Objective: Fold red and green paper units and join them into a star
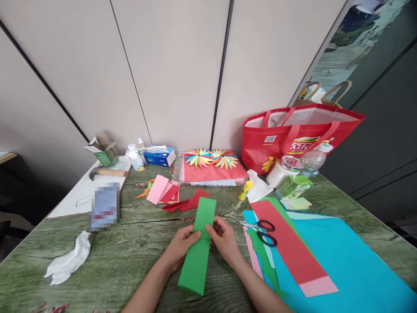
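A long, narrow strip of folded green paper is held between both hands above the table, its far end tipped a little to the right. My left hand grips its left edge, thumb on top and fingers beneath. On the right edge, my right hand pinches the strip with the thumb over it; the fingertips underneath are hidden. Just beyond the strip lie red folded paper pieces. Scissors with black handles rest on colored paper to the right of my right hand.
Blue paper sheets and a red strip cover the right side. A glue stick, a red bag, paper stars and a tissue box stand or lie along the back. At left are a hammer and crumpled tissue.
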Demonstrator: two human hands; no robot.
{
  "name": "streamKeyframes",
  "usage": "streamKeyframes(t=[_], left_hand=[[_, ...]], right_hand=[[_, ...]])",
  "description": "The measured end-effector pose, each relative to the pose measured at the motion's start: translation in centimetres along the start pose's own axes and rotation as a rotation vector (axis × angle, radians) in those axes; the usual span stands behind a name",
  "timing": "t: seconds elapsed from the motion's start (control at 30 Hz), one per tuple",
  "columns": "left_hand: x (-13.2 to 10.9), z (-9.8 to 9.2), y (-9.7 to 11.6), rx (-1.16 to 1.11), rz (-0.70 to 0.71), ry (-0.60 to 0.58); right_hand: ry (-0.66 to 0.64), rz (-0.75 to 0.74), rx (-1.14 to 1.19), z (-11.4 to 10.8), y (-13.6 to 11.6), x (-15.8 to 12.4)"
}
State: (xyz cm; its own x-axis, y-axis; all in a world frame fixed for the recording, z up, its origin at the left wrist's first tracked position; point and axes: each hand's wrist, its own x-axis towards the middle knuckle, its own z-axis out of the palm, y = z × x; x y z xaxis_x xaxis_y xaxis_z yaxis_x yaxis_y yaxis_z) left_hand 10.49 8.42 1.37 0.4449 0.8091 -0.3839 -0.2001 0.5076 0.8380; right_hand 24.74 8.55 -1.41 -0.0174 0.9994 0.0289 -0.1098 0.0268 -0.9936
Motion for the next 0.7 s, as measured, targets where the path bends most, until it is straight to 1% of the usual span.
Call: streamKeyframes(t=[0.07, 0.17, 0.4, 0.53, 0.7], left_hand=[[-0.04, 0.01, 0.24, -0.054, -0.022, -0.023], [0.09, -0.15, 0.27, -0.088, -0.044, -0.025], [0.63, -0.88, -0.03, -0.031, -0.092, -0.038], [0.53, -0.86, 0.14, -0.025, -0.094, -0.040], [0.31, -0.48, 0.43, -0.008, -0.098, -0.002]], right_hand=[[0.040, -0.012, 0.024, -0.15, 0.14, 0.15], [0.071, -0.049, 0.020, -0.36, 0.27, 0.35], [0.125, -0.036, 0.023, -0.29, 0.16, 0.27], [0.086, -0.002, 0.054, -0.27, -0.02, 0.26], [0.027, 0.005, 0.124, -0.33, 0.19, 0.36]])
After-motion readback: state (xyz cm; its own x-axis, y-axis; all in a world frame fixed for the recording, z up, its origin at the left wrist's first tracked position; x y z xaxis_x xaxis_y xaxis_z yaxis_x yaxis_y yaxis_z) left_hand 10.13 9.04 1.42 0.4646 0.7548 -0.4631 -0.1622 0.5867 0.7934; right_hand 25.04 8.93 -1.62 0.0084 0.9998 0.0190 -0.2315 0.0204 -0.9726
